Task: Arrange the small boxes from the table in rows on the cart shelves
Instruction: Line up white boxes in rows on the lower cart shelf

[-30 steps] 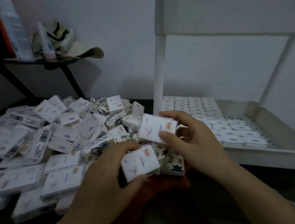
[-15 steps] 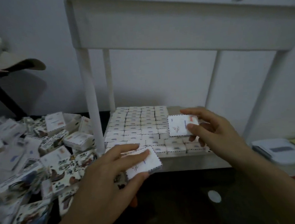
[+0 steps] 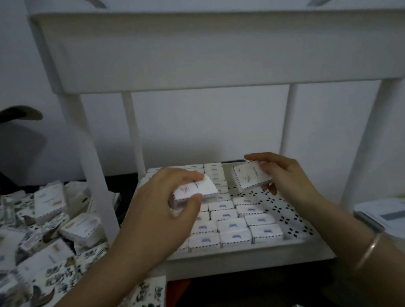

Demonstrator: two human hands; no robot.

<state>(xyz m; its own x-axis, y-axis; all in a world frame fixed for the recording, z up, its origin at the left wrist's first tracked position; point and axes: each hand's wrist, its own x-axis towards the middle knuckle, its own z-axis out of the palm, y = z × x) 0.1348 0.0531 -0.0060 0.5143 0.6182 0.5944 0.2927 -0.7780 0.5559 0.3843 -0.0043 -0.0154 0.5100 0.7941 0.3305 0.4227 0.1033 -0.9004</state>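
A dim room with a pale wall; a white cart (image 3: 213,55) stands against it, just right of a dark worktop (image 3: 120,181) heaped with a loose pile of small boxes (image 3: 50,238). On the cart's lower shelf (image 3: 252,248), packed rows of boxes (image 3: 231,226) fill the left side and the front edge, while the right back corner shows bare dotted floor.

The left hand (image 3: 162,212) hovers above the rows and pinches one box (image 3: 196,190), thumb on its near edge, fingers curled over its far edge. The right hand (image 3: 286,180), a bracelet (image 3: 369,251) on its wrist, holds a second box (image 3: 250,178) tilted above the bare corner, fingers wrapped round its right side. The two held boxes are near each other but apart.
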